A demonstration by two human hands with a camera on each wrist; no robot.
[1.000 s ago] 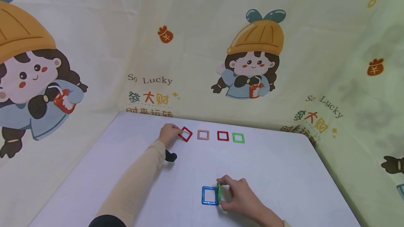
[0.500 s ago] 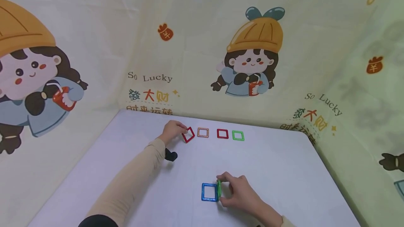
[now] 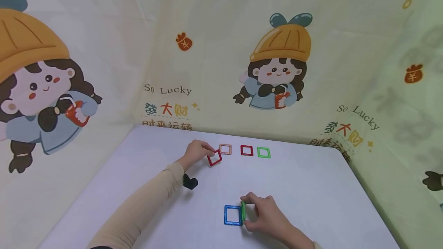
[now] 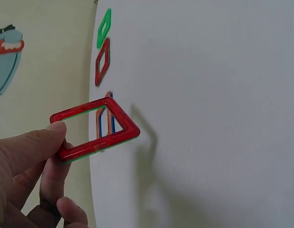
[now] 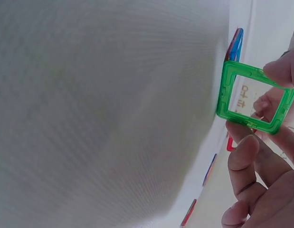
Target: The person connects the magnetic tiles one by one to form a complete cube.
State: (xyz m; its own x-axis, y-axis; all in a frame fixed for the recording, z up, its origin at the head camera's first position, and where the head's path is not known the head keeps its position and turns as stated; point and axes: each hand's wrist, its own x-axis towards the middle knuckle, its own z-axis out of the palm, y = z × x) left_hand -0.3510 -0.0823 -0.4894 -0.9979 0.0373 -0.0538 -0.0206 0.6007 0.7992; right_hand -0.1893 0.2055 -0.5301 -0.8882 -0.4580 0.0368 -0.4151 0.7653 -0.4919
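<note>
My left hand (image 3: 196,153) pinches a red square magnetic tile (image 4: 122,115) by one side, between thumb and fingers. The tile is tilted, has a green underside edge, and casts a shadow on the table in the left wrist view. In the head view it is just in front of an orange tile (image 3: 225,154). Nearer the body, my right hand (image 3: 270,216) grips a green square tile (image 5: 225,90) by opposite edges, with thumb and fingers. That tile stands upright along the right side of a blue square tile (image 3: 226,215) lying flat.
Right of the orange tile, another red tile (image 3: 247,155) and a green tile (image 3: 264,157) lie flat in a row near the back edge of the white table (image 3: 311,195). A printed cloth (image 3: 214,72) hangs behind and around the table.
My left hand has carried the red tile rightward and toward the body, from left of the orange tile to in front of it. The right hand stays at the blue tile.
</note>
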